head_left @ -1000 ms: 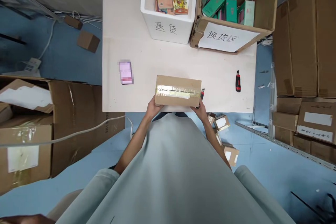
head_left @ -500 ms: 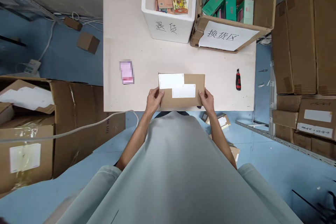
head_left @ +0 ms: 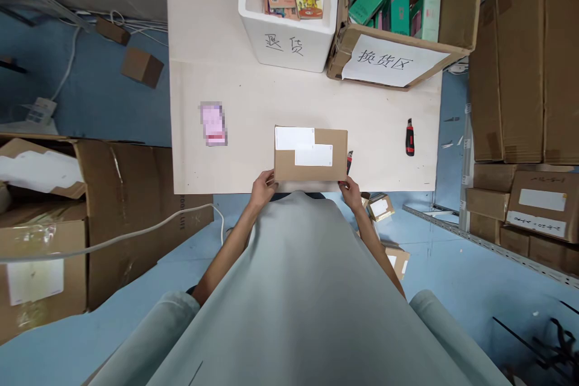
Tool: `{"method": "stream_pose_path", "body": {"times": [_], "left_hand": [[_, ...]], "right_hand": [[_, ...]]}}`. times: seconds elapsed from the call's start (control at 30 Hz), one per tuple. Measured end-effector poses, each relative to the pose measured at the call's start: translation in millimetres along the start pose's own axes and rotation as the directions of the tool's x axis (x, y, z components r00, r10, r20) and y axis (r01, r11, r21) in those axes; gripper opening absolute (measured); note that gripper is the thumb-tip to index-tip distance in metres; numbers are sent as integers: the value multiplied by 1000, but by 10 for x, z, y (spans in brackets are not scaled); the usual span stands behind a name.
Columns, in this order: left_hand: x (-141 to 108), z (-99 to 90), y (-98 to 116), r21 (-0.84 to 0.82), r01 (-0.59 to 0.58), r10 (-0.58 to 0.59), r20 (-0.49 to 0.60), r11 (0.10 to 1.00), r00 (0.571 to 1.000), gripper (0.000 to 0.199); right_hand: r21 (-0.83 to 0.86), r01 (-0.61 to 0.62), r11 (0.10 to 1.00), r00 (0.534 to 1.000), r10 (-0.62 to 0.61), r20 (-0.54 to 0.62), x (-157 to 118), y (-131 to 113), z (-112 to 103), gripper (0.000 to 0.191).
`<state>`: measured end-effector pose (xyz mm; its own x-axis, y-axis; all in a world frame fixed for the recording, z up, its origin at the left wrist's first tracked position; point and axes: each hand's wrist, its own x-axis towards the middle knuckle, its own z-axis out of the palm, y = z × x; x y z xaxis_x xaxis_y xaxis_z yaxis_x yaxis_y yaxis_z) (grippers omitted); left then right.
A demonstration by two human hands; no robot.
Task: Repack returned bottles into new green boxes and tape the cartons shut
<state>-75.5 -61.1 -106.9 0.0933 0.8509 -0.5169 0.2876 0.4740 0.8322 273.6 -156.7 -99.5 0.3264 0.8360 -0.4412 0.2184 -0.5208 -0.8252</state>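
Observation:
A flat brown cardboard box (head_left: 312,173) with two overlapping white labels faces up at the near edge of the table. My left hand (head_left: 263,188) is closed at its lower left corner, fingertips against the cardboard. At the lower right corner my right hand (head_left: 350,192) pinches in the same way. A red and black box cutter (head_left: 350,161) pokes out along the box's right side, just above my right fingers; its lower part is hidden, and a dark bit shows by my fingertips. Whether those fingers touch the cutter is unclear.
Another box cutter (head_left: 409,139) lies to the right, a blurred pink item (head_left: 213,123) to the left. Behind stand a white bin (head_left: 289,42) with booklets and a labelled carton (head_left: 398,60) of green boxes. A white cable (head_left: 149,229) hangs left; cartons (head_left: 506,72) are stacked right.
Both hands have slid down from the box's sides to its near corners, and the thumbs are off its top. The box looks slightly smaller, and the cutter beside it has come into view.

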Motion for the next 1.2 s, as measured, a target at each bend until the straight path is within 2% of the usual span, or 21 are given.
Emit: {"method": "stream_pose_path", "body": {"times": [0.13,0.23,0.33,0.43,0.57,0.67,0.77,0.9,1.0,1.1,1.2], "left_hand": [[36,-6,88,21,-13,13,-8,1000,1000,50],[97,-41,241,1,-89,89,-18,996,996,56],[166,-78,487,-26,-209,206,-79,978,975,64],[233,-113,790,-11,-310,304,-164,951,938,63],[296,-117,1025,70,-341,348,-196,937,917,53],[322,-51,964,104,-277,293,-196,955,936,50],[333,24,783,91,-232,245,-193,969,950,53],[324,1,497,-24,-226,220,-147,974,964,59],[296,-94,273,-29,-174,172,-49,984,984,63],[250,-144,98,56,-133,130,58,990,990,86],[215,-94,50,73,-112,105,93,991,990,105]], "right_hand": [[14,-4,1000,1000,5,-30,-8,-70,53,60],[52,31,998,998,-28,-63,73,-229,-8,55],[48,110,993,986,-103,-127,181,-472,-125,56],[-9,187,982,961,-185,-206,284,-748,-247,59],[-107,225,968,929,-246,-276,411,-968,-326,65],[-186,188,964,939,-232,-252,499,-948,-283,73],[-227,136,964,963,-183,-197,522,-826,-218,81],[-105,119,987,976,-135,-168,398,-611,-231,77],[-19,60,998,994,-62,-92,249,-434,-260,76],[17,11,1000,1000,-12,8,133,-287,-202,95],[71,11,997,999,-13,32,93,-213,-54,107]]}}
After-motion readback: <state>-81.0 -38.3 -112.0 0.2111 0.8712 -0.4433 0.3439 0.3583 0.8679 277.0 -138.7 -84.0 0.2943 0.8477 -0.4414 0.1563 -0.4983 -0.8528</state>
